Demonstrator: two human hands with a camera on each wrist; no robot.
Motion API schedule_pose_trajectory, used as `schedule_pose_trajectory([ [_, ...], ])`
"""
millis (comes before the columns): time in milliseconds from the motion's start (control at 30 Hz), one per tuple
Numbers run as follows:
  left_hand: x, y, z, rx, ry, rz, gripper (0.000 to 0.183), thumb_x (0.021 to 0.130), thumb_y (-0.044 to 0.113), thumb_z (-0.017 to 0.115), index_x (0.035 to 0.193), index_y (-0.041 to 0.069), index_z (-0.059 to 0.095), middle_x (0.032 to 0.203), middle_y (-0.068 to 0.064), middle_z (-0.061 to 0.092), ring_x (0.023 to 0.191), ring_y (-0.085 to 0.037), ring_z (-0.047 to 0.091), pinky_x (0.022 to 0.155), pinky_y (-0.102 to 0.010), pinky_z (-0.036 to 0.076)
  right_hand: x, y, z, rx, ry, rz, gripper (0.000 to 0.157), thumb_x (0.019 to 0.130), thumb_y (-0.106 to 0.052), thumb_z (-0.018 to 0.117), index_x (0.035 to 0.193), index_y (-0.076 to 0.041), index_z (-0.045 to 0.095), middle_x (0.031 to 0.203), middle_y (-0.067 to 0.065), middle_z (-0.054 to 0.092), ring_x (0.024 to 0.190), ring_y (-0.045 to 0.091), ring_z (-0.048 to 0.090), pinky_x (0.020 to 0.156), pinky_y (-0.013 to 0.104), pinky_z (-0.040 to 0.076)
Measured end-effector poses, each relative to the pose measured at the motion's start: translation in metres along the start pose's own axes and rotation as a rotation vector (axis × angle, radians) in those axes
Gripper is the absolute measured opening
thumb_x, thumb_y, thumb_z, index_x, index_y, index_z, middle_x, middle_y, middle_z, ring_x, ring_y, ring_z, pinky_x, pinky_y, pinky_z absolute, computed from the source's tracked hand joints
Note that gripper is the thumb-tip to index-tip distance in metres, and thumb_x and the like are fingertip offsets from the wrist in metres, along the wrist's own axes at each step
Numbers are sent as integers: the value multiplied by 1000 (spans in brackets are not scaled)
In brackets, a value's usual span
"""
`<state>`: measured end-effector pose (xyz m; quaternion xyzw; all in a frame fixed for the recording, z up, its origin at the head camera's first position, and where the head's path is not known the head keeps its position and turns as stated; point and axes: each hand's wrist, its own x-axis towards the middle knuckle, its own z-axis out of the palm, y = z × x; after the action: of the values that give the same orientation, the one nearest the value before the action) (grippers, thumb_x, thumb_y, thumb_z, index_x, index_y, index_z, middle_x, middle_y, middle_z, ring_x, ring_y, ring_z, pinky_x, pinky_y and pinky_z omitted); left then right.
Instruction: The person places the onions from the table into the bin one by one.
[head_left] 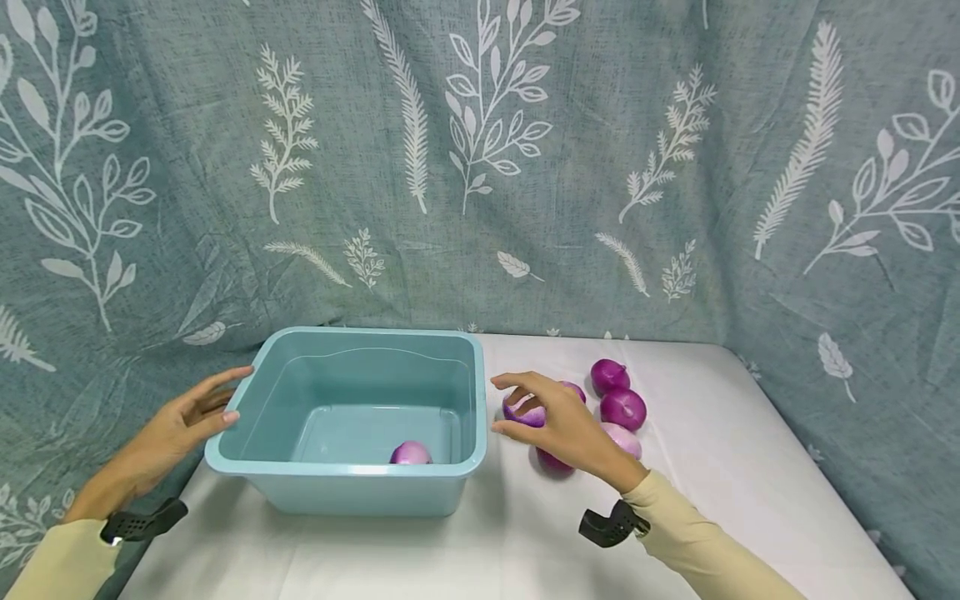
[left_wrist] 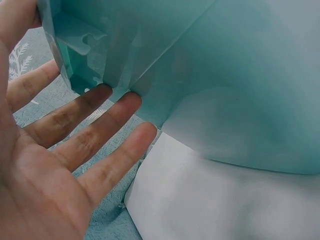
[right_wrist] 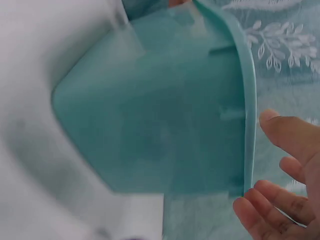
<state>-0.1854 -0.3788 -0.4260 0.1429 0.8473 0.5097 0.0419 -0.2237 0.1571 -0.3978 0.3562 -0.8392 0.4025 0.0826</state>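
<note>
A light blue plastic basin [head_left: 352, 469] stands on the table, with a red onion [head_left: 410, 452] inside near its front wall. At the basin's left rim is my left hand [head_left: 183, 421]. In the left wrist view its fingers [left_wrist: 95, 135] stretch out straight against the basin's outer side. My right hand [head_left: 562, 421] hovers just right of the basin's right rim, fingers loosely bent, thumb apart, nothing between them. Beyond and around that hand lie several red onions: a purple one [head_left: 622, 408], another dark one [head_left: 609, 377], a paler one [head_left: 624, 439]. The hand partly hides others.
A white cloth [head_left: 720, 467] covers the table. Green-grey curtain fabric [head_left: 420, 167] with white leaf prints hangs behind the table and down both sides. Each wrist wears a black strap [head_left: 611, 525].
</note>
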Motion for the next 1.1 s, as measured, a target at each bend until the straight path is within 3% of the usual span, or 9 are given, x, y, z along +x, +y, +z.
schedule_pose_trajectory([
  [100,0,1,1,9,-2,-6,63,111,21,50,166,28,21,169,-19,15,146,-39,31,103,-48,49,-14,13,-9,-48,18,6,54,84,-25,89,133,-17,66,117,-8,69,97,13,67,84,35,60],
  [167,0,2,1,7,-6,-11,63,111,21,50,167,29,20,168,-21,14,145,-49,27,103,-58,46,-25,21,-17,-76,30,18,53,83,-22,90,131,-16,67,115,-8,68,97,11,65,84,36,60],
  [233,-1,3,2,11,-3,-16,63,111,22,50,166,29,20,168,-21,16,145,-42,30,103,-57,47,-37,30,-25,-121,36,38,53,83,-23,90,130,-14,68,113,-6,68,96,12,65,81,36,60],
  [400,-2,2,2,-8,-1,-5,63,111,21,50,166,26,21,166,-19,23,132,2,41,95,-29,53,-68,51,-43,-221,41,107,52,83,-26,90,129,-15,69,121,-1,69,92,18,68,78,38,60],
  [467,-3,2,2,-25,-4,2,63,111,19,50,166,26,21,165,-19,24,127,9,40,93,-23,52,-80,58,-49,-257,46,123,52,83,-26,90,129,-16,69,124,-1,68,93,20,68,79,42,60],
  [800,4,0,-1,-19,-6,2,63,111,20,50,166,26,21,164,-22,25,127,10,41,93,-22,52,-122,92,-67,-403,113,204,57,78,-31,93,128,-17,70,124,1,68,102,24,57,79,43,57],
  [1100,15,-5,-8,-29,-16,4,64,111,20,51,166,27,21,165,-22,23,127,8,40,93,-22,52,-138,113,-63,-350,119,363,68,80,-40,90,136,-12,64,130,15,63,101,34,60,80,49,55],
])
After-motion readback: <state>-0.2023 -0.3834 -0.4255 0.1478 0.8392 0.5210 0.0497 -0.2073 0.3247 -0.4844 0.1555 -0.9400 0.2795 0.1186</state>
